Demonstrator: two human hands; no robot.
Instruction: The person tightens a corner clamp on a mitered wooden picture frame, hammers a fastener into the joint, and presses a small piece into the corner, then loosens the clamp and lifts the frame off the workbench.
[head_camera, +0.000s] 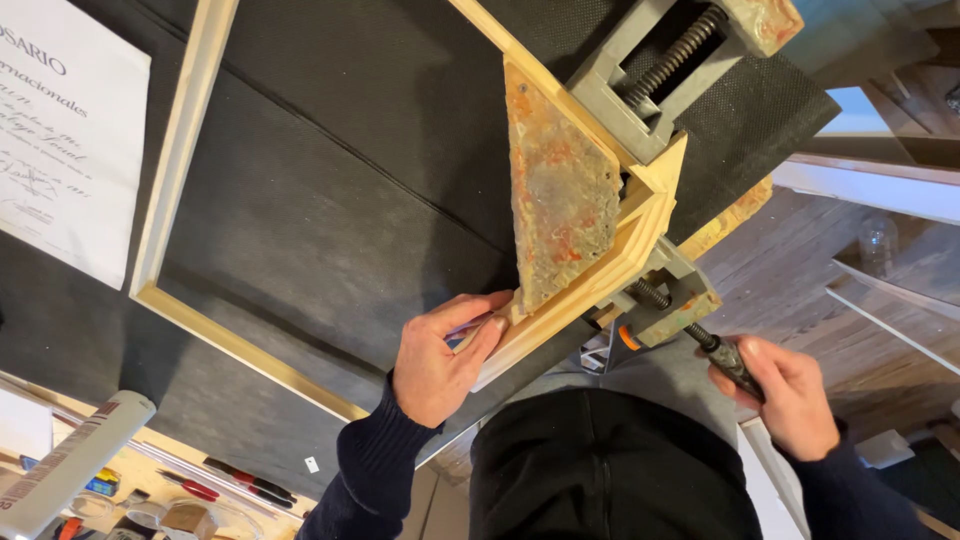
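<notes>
A pale wooden frame (590, 290) sits with its corner locked in a rusty corner clamp (565, 190) at the edge of a dark, felt-like tabletop (330, 200); planked wooden floor shows beyond. The left hand (440, 360) lies loosely curled on the frame's lower rail, thumb pressing the wood. The right hand (790, 395) is clenched round the clamp's dark screw handle (735, 362). A printed certificate (65, 130) lies well apart, and a sealant tube (70, 460) rests near red-handled tools (230, 485) lower down.
</notes>
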